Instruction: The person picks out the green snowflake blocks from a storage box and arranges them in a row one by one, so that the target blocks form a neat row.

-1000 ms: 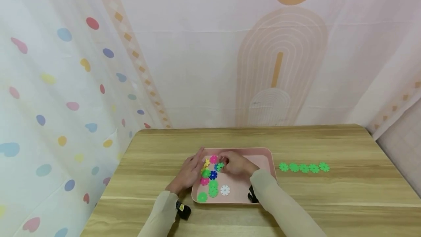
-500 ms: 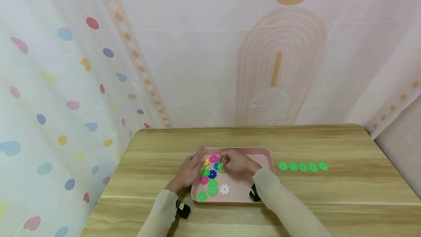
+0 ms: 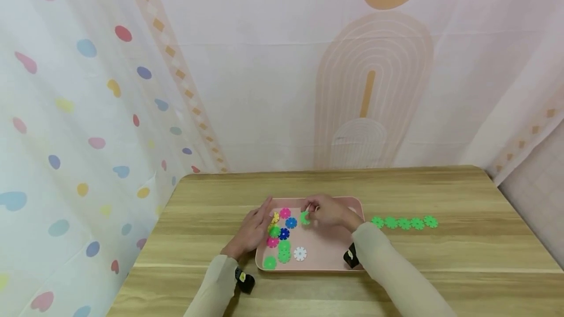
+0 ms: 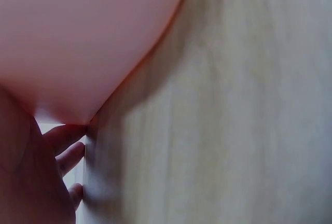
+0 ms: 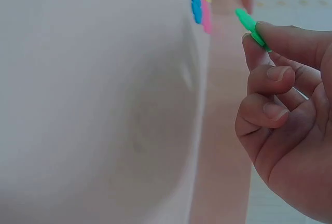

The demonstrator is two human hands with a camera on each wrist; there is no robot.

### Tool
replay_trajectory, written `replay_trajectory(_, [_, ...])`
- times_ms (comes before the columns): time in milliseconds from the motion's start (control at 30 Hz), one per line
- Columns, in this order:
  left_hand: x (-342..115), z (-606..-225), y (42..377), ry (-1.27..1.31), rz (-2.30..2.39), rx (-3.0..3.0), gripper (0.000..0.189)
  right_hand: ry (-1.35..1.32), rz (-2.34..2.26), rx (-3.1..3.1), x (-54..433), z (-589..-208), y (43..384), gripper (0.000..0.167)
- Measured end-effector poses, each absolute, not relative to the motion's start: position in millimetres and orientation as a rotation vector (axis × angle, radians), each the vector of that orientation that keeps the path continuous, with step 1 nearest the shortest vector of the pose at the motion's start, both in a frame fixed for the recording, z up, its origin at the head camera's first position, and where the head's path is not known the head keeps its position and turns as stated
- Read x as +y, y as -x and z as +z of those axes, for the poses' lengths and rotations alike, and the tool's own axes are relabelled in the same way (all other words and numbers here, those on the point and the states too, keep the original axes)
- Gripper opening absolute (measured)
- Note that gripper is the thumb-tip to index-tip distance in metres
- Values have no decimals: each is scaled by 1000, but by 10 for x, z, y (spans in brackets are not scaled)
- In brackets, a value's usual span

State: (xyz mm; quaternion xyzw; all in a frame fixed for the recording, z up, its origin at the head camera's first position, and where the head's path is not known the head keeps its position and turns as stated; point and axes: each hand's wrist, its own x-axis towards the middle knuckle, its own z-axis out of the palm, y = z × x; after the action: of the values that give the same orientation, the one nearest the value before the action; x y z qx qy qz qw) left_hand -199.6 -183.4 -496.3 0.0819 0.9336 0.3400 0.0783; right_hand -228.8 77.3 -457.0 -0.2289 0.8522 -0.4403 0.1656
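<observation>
My right hand (image 3: 328,211) pinches a green snowflake disc (image 5: 252,29) between thumb and forefinger, over the pink tray (image 3: 328,258). The other fingers are curled toward the palm. At the tray's left side my left hand (image 3: 252,231) rests against the rim, fingers extended; its fingertips show by the tray's outer wall in the left wrist view. Between the hands lie a light blue disc (image 3: 291,222), a dark blue disc (image 3: 284,234) and a pink disc (image 3: 285,213). A white disc (image 3: 300,254) lies nearer the front, and yellow discs (image 3: 275,217) are partly hidden by the left hand.
Right of the tray, a row of several green discs (image 3: 404,223) lies on the wooden table (image 3: 462,258). More green discs (image 3: 284,251) sit in the tray's front left part. A patterned curtain (image 3: 264,87) hangs behind the table.
My right hand has moved right with the green disc, away from the light blue disc, which now shows fully. The left hand stays at the rim.
</observation>
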Motion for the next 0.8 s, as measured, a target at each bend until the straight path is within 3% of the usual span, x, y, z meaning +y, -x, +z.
replay_trajectory(800, [-1829, -4971, 1987, -252, 1000, 2802, 59, 657, -1348, 2542, 1684, -4295, 2141, 15])
